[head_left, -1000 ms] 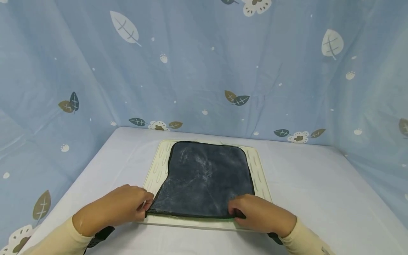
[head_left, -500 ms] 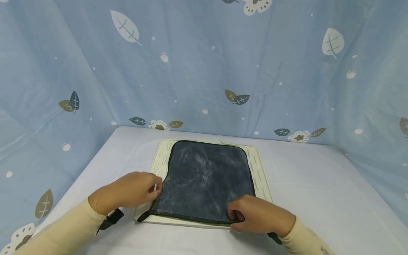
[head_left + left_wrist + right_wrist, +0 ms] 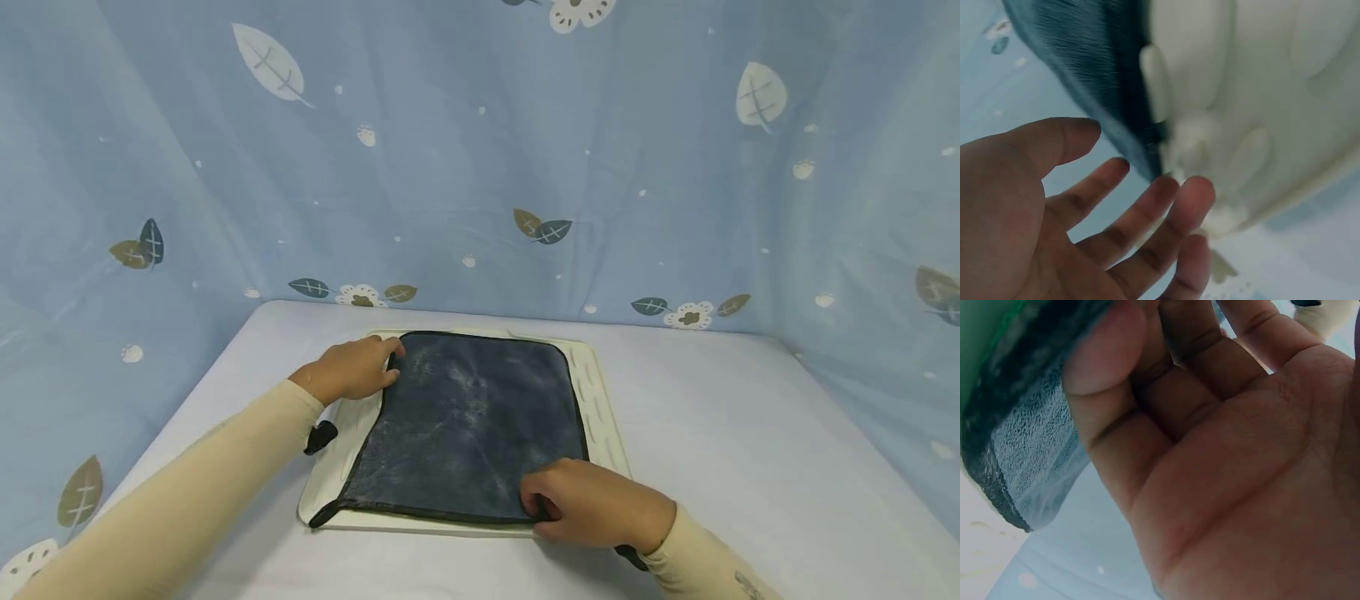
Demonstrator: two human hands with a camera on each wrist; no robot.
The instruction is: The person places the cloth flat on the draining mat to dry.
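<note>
A dark blue cloth with a black edge and pale smudges lies over a cream board with raised oval marks. At the cloth's far left corner is my left hand. In the left wrist view that hand has its fingers spread and loosely bent, right beside the cloth's edge, with nothing pinched. My right hand pinches the near right corner of the cloth. The right wrist view shows its thumb and curled fingers at the dark border, with the fuzzy cloth hanging beside them.
The board rests on a table with a white cover. Behind and at both sides hangs a blue curtain printed with leaves and flowers. At the near left, the cloth's folded corner reaches the board's rim.
My left hand has let go of the near left corner and moved up along the left side to the far corner. The right hand stays at its corner.
</note>
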